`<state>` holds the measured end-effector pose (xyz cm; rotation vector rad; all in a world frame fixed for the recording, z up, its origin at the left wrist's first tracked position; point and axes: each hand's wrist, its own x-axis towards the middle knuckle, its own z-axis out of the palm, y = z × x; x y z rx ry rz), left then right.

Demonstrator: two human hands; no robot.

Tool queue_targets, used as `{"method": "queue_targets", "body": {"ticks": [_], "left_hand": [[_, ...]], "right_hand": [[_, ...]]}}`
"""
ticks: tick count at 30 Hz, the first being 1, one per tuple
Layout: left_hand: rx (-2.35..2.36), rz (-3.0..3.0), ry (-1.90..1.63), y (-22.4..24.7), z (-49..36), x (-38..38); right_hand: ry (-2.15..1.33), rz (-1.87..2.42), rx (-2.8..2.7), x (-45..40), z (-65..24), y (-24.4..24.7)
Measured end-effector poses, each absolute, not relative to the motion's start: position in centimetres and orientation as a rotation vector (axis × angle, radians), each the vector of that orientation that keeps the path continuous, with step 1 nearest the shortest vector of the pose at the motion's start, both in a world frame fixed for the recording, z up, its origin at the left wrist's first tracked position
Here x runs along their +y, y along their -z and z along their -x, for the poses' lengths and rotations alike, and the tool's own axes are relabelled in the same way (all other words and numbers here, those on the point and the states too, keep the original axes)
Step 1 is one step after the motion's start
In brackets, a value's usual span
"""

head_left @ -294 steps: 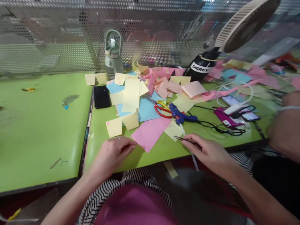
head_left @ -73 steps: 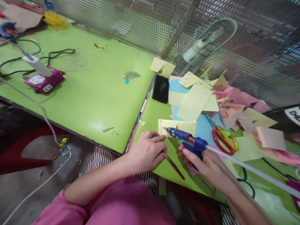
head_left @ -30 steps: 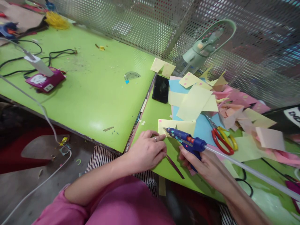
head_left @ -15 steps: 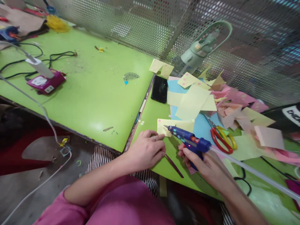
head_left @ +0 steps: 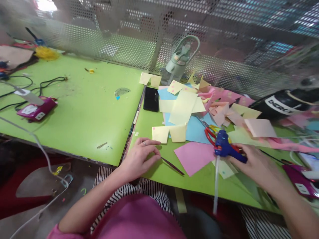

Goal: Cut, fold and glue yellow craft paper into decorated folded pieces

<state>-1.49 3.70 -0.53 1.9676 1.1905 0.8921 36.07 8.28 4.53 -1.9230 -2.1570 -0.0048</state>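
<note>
My right hand (head_left: 255, 164) is closed around the handle of a blue hot glue gun (head_left: 223, 142). The gun's nozzle points away from me, over the red and yellow scissors (head_left: 210, 135), and a long clear glue stick (head_left: 216, 186) sticks out of its back. My left hand (head_left: 142, 156) rests on the green table, fingers apart, with a fingertip at the lower edge of a cut pale yellow paper strip (head_left: 160, 134). That strip bears a small pink square at its left end. Close to my left thumb lies a thin dark brown stick (head_left: 173, 166).
A pink paper sheet (head_left: 194, 157) lies between my hands. Behind are a black phone (head_left: 151, 99), a pale green bottle (head_left: 175, 66) and piled paper scraps (head_left: 183, 106). A black bottle (head_left: 279, 104) lies at right. Purple power blocks (head_left: 37, 109) with cables sit at both sides.
My right hand has carried the glue gun right, away from the yellow strip, and turned its nozzle away from me. The pink sheet is now uncovered. My left hand stays by the strip, its fingers looser.
</note>
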Motion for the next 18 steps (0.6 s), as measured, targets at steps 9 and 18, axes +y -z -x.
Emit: {"method": "queue_targets", "body": {"ticks": [9,18], "left_hand": [[1.149,-1.798,-0.988,-1.6,0.0,3.6],[1.181,-1.962,-1.022,-2.8,-1.4,3.1]], "right_hand": [[-0.403,1.574,-2.340,2.8,-29.2,-7.1],[-0.790,1.395,-2.243,2.4,-22.7,-5.4]]}}
